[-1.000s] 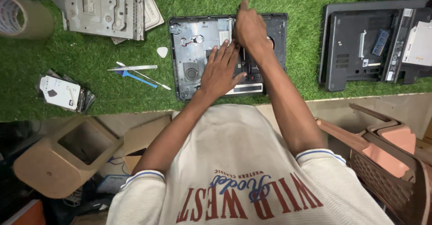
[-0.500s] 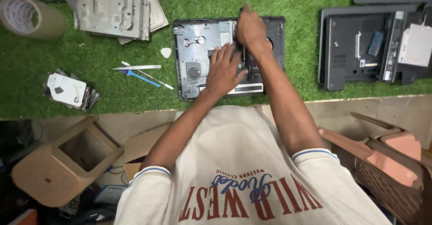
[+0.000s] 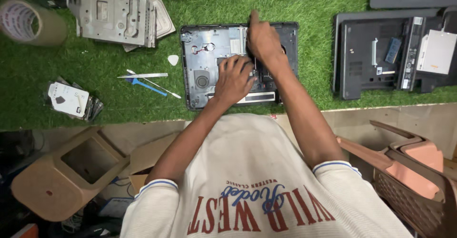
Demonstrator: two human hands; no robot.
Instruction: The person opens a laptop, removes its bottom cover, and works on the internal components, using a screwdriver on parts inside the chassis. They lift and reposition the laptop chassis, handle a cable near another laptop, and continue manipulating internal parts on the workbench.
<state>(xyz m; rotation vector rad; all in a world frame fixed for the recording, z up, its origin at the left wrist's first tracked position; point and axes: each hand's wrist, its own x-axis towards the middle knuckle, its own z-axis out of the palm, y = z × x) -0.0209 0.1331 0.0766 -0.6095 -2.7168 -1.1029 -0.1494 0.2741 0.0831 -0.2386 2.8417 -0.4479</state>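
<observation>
1. The opened laptop base (image 3: pixel 204 66) lies on the green turf bench (image 3: pixel 119 109), directly under both hands.
2. The left hand (image 3: pixel 234 80) rests flat on the base's middle, fingers (image 3: pixel 233 62) spread and gripping nothing.
3. The right hand (image 3: pixel 263 42) sits just beyond the left fingers at the base's far edge; its fingers are curled, but I cannot tell whether they pinch anything.
4. Off to the left fingers' side lie a white pick (image 3: pixel 173 60), a blue tool (image 3: pixel 143 84) and metal tweezers (image 3: pixel 143 75).
</observation>
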